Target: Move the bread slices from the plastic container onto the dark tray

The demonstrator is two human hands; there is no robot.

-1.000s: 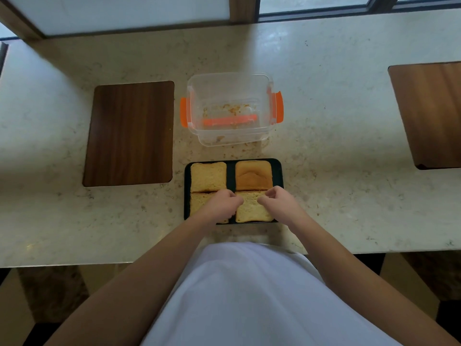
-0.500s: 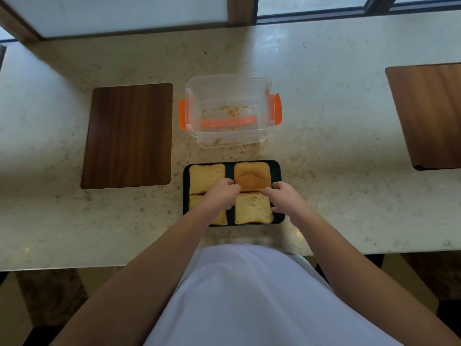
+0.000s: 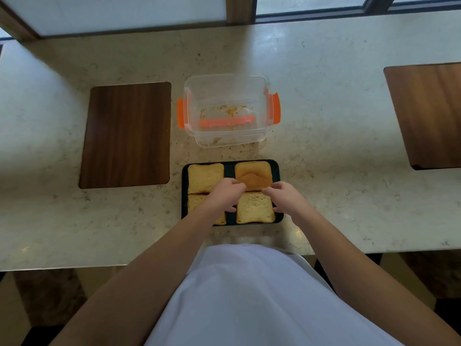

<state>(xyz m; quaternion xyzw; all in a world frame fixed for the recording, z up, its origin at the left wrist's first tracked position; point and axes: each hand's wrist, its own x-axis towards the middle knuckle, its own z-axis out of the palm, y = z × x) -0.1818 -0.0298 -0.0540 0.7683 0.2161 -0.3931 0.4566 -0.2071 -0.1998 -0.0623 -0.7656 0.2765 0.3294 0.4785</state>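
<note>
Four bread slices lie on the dark tray [image 3: 277,166] at the centre of the frame, two in the upper row and two in the lower. The upper-left slice [image 3: 204,177] is pale yellow; the upper-right slice [image 3: 253,174] is browner, with a creased crust side up. The lower-right slice [image 3: 254,208] lies flat in plain view, while the lower-left slice [image 3: 195,204] is mostly covered by the forearm.

The left hand [image 3: 224,193] sits over the middle of the tray, fingers curled loosely, the fingertips near the lower edge of the upper-right slice; whether they pinch it I cannot tell. The right hand [image 3: 287,198] is at the right side of the tray, fingers bent, with the tips at the upper right corner of the lower-right slice and the thumb beside that slice's right edge. It looks like a light touch, not a firm grasp, though I cannot say for sure.

Above the tray stands the clear plastic container [image 3: 225,83] with orange side clips, holding only crumbs; an orange strip shows through its floor. A few crumbs lie on the pale stone counter [image 3: 336,146] just below it. One dark wooden board [image 3: 127,134] lies left of the container, and another wooden board [image 3: 426,113] lies at the right edge of the frame. A white garment [image 3: 249,295] fills the bottom centre.
</note>
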